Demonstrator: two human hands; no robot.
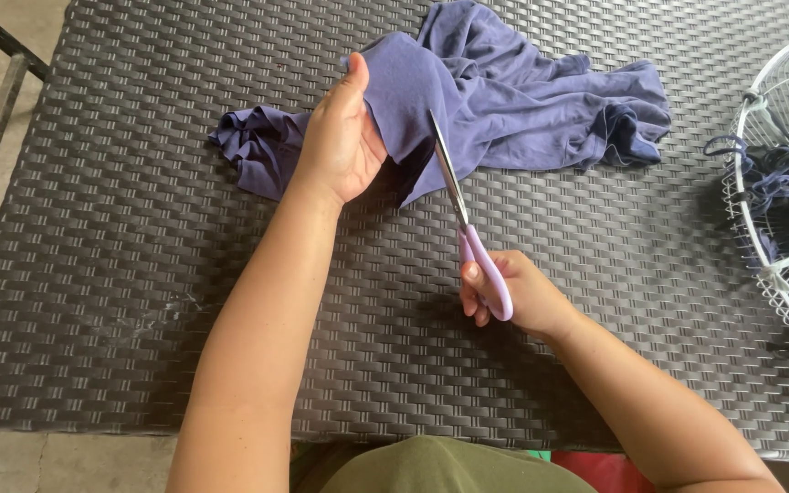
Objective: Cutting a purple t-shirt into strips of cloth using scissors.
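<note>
My left hand (341, 137) grips a fold of the purple cloth (504, 91) near the table's (139, 228) far edge, lifting it taut so my right hand (513, 297), closed around the lilac-handled scissors (468, 219), can cut.

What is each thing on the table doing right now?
Crumpled purple-blue cloth: bunched on the table, one edge lifted.
Lilac-handled metal scissors: blades at the cloth's lifted edge.
Left hand: pinching the cloth.
Right hand: gripping the scissor handles.
White wire basket: holding dark fabric strips.
</note>
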